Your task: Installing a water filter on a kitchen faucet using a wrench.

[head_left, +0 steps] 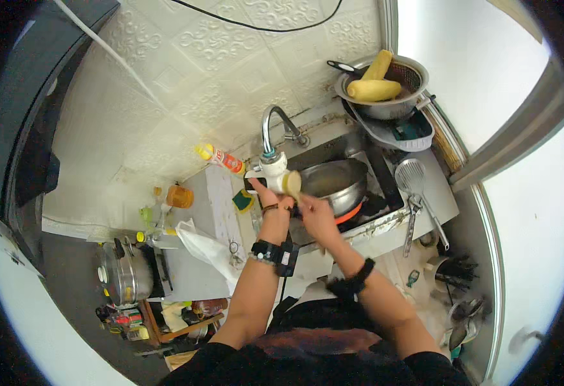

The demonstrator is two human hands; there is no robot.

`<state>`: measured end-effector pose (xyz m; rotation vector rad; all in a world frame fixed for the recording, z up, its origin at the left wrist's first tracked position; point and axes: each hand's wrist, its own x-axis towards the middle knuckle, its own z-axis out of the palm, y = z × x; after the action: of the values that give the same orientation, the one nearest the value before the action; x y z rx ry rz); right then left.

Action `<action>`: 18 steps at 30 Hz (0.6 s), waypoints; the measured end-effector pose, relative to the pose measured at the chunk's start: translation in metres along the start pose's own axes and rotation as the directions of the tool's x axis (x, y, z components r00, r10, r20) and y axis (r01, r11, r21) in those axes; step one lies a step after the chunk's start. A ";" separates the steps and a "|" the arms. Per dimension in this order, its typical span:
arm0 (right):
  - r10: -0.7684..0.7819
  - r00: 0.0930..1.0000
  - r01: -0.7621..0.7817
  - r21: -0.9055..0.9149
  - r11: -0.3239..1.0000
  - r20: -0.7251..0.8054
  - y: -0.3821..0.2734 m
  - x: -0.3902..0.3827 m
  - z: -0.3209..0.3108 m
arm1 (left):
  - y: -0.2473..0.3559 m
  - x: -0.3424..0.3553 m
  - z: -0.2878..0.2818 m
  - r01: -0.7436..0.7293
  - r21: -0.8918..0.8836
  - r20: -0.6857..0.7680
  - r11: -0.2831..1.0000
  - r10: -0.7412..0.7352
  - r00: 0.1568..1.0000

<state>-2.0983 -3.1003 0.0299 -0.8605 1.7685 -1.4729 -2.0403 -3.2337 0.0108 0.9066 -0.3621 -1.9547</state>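
My left hand [273, 198] is turned palm up beneath the white faucet attachment [273, 168], thumb stretched out beside its dark panel; the other fingers are partly hidden. Close beside it, my right hand [318, 215] is closed around the thin handle of a tan tool with a round head [291, 182], which overlaps the attachment; its exact kind is unclear. Behind and right of my hands, a metal bowl [340, 183] sits tilted in the dark sink [385, 170]. An orange rim shows under the bowl. The chrome spout [274, 116] arches above.
Peeled yellow pieces [375, 90] lie in a metal basin [417, 71] at the back right. A slotted turner [412, 177] rests on the right counter. Left of the sink are a sponge [243, 201], a yellow-capped bottle [221, 159] and a white plastic bag [208, 251].
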 end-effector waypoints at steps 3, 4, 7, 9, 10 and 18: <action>0.223 0.975 -0.220 0.211 0.952 0.010 0.020 0.023 0.000 | -0.009 -0.006 0.023 0.051 -0.078 -0.072 0.996 -0.057 0.996; 0.122 0.992 -0.114 0.163 0.980 -0.035 0.023 0.013 0.007 | -0.006 -0.001 0.019 0.043 -0.023 -0.061 0.999 -0.045 0.997; -0.007 0.997 0.020 0.171 0.985 -0.079 0.001 -0.002 0.017 | 0.002 0.019 -0.009 0.029 0.061 -0.025 0.998 -0.028 0.999; 0.298 0.953 -0.295 0.400 0.868 0.055 -0.012 0.018 -0.004 | -0.012 0.019 -0.003 0.148 -0.049 -0.027 0.988 -0.149 0.988; 0.427 0.897 -0.435 0.377 0.818 0.111 -0.003 0.026 -0.007 | -0.013 0.018 -0.002 0.156 -0.040 -0.018 0.987 -0.157 0.988; 0.127 0.989 -0.128 -0.014 0.992 -0.074 -0.010 0.023 0.007 | -0.006 0.035 -0.014 0.005 0.043 0.021 0.999 -0.006 1.000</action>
<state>-2.1043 -3.1245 0.0365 -0.6967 1.8583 -1.4223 -2.0447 -3.2584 -0.0175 0.9159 -0.4153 -1.9689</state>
